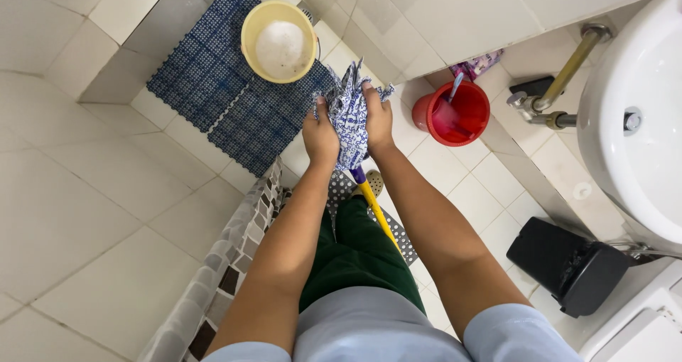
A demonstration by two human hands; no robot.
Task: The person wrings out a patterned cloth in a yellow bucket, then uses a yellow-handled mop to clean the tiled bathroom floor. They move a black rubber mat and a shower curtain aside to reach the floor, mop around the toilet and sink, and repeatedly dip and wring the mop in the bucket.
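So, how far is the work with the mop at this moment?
Done: the yellow bucket already holds foamy water. In hand: the left hand and right hand squeeze the blue-white mop head, its yellow handle pointing down. Left: the mop has not yet touched the floor tiles.

Cloth mop head [349,113]; glossy plastic buckets [278,41]; smooth glazed floor tiles [71,213].

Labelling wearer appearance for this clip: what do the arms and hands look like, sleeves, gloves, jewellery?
Both arms are bare from short, pale blue-grey sleeves down. The left hand and right hand wear no gloves; no watch, bracelet or ring shows. Dark green trousers show between the arms.
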